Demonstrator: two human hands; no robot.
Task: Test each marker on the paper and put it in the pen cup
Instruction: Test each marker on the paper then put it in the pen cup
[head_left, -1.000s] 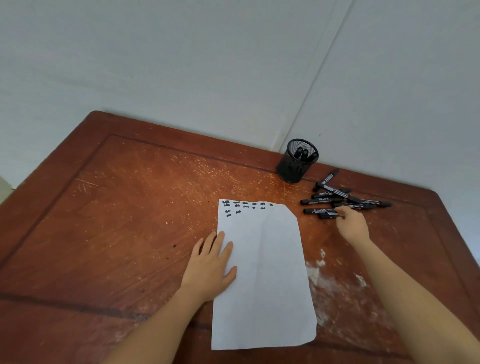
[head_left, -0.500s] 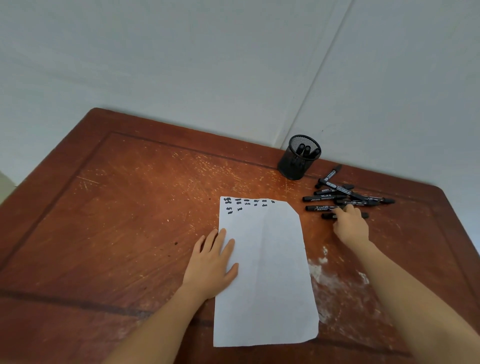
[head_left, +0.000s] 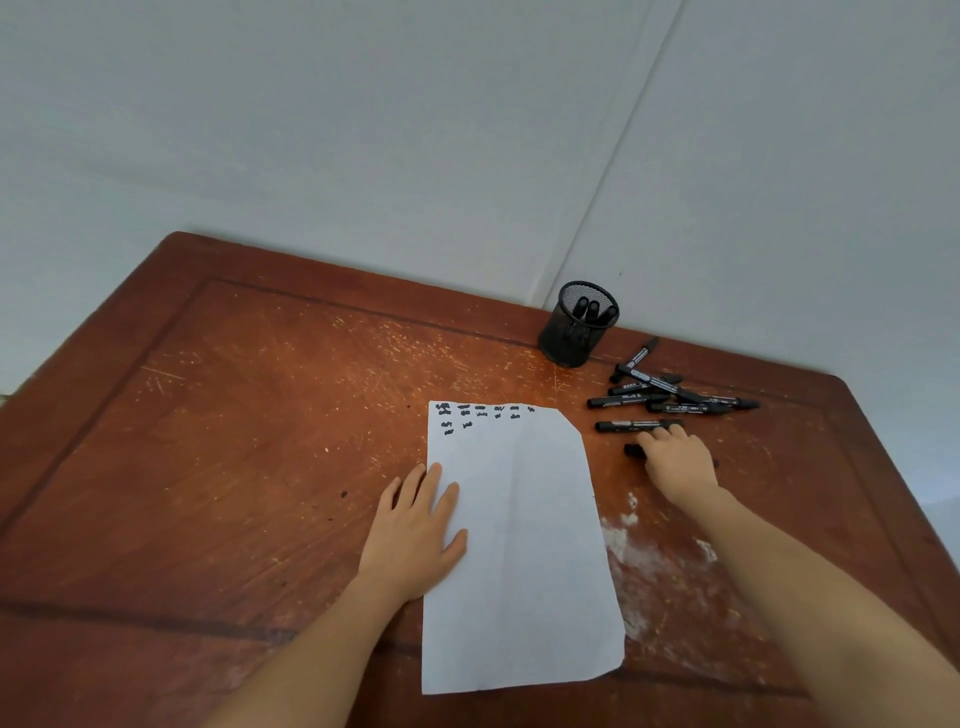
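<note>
A white sheet of paper (head_left: 519, 545) lies on the wooden table (head_left: 249, 447), with rows of black test marks along its top edge. My left hand (head_left: 415, 535) rests flat on the sheet's left edge. My right hand (head_left: 675, 462) lies to the right of the paper, fingers curled over a black marker (head_left: 631, 451) whose end sticks out to the left. Another marker (head_left: 623, 426) lies just beyond the fingertips. Several more black markers (head_left: 675, 397) are piled further back. The black mesh pen cup (head_left: 563, 343) stands behind them with three markers inside.
The table stands in a corner between two pale walls, its far edge just behind the cup. A white scuffed patch (head_left: 628, 545) marks the wood right of the paper. Bare wood spreads to the left of the paper.
My right hand has drawn back from the pile toward me, bringing one marker along under its fingers. The left hand and paper stay in place.
</note>
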